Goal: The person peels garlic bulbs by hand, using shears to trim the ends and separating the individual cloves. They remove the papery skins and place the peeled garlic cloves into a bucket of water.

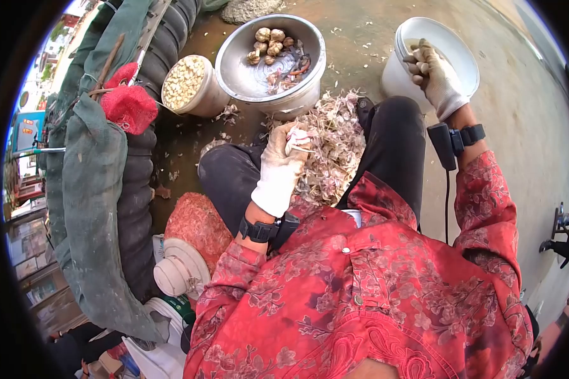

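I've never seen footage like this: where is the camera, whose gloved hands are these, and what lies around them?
No machine here: a person wears one camera on the head, looking down at their own lap and hands, so the red flowered shirt fills the bottom. The left hand, in a white glove, grips a small pale garlic piece above a heap of papery pinkish garlic skins on the lap. The gloved right hand is curled over the rim of a white plastic bucket; whether it holds anything is unclear. On the ground stand a round metal bowl with whole garlic bulbs and a white tub of peeled cloves.
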Motion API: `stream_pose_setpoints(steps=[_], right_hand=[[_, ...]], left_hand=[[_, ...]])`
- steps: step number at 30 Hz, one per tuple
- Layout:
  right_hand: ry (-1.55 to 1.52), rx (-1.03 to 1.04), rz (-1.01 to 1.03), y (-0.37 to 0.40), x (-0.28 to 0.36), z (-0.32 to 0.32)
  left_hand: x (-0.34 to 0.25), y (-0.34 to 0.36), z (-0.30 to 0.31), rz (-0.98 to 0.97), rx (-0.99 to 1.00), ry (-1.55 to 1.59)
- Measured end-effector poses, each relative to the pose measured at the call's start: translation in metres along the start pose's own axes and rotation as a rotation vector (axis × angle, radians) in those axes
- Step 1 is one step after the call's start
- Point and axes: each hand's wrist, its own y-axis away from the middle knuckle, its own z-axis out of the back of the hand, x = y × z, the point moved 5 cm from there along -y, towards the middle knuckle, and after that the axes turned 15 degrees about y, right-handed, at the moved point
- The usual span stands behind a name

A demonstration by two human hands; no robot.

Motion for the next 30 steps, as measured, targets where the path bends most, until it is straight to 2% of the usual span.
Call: stream_pose_setpoints(steps=[1,3,5,7,8,9,13,14,16,17,19,21,23,25,27,29,30], right_hand=[[0.088,-0.210,0.111,-0.019,0.003,0.034],[0.860,-0.634,0.045,-0.024,0.032,0.084],[1.009,-0.612,0.116,-0.020,0.036,0.088],[0.573,-0.411,0.078,-0.024,0.004,0.063],[0.468,-0.316,0.056,-0.003,0.006,0.028],[0.377,-0.133,0.010,0.006,-0.005,0.002],[0.474,0.319,-0.075,0.082,-0.013,-0.105],[0.508,0.382,-0.027,0.093,-0.019,-0.122],[0.547,0.412,0.183,0.112,-0.023,-0.144],[0.546,0.476,0.125,0.119,-0.024,-0.149],[0.592,0.457,0.102,0.125,-0.028,-0.156],[0.654,0.443,0.092,0.129,-0.031,-0.155],[0.636,0.444,0.091,0.134,-0.039,-0.157],[0.634,0.473,0.083,0.139,-0.035,-0.157],[0.692,0.405,0.253,0.144,-0.033,-0.158],[0.664,0.414,0.285,0.145,-0.035,-0.160],[0.721,0.375,0.385,0.148,-0.031,-0.160]], left_hand=[[0.000,0.000,0.000,0.003,-0.030,-0.046],[0.000,-0.001,0.002,0.035,-0.035,-0.051],[0.001,-0.003,0.002,0.069,-0.038,-0.058],[-0.001,-0.006,-0.001,0.044,-0.031,-0.178],[0.003,-0.009,-0.001,0.045,-0.031,-0.177],[0.006,-0.010,0.000,0.016,-0.021,-0.230],[0.006,-0.012,-0.009,0.006,-0.025,-0.412],[0.005,-0.011,-0.010,0.006,-0.021,-0.412],[-0.002,-0.009,-0.014,-0.083,0.056,-0.592],[0.006,-0.009,-0.010,-0.086,0.068,-0.587],[0.030,-0.007,0.003,-0.033,0.045,-0.378],[0.024,-0.002,-0.002,0.172,0.019,-0.313],[0.022,0.002,-0.005,0.077,0.049,-0.291],[0.020,0.006,-0.004,0.028,0.036,-0.395],[0.018,0.008,-0.006,0.014,0.081,-0.506],[0.019,0.009,-0.005,0.071,0.061,-0.469],[0.019,0.008,-0.004,0.074,0.063,-0.502]])
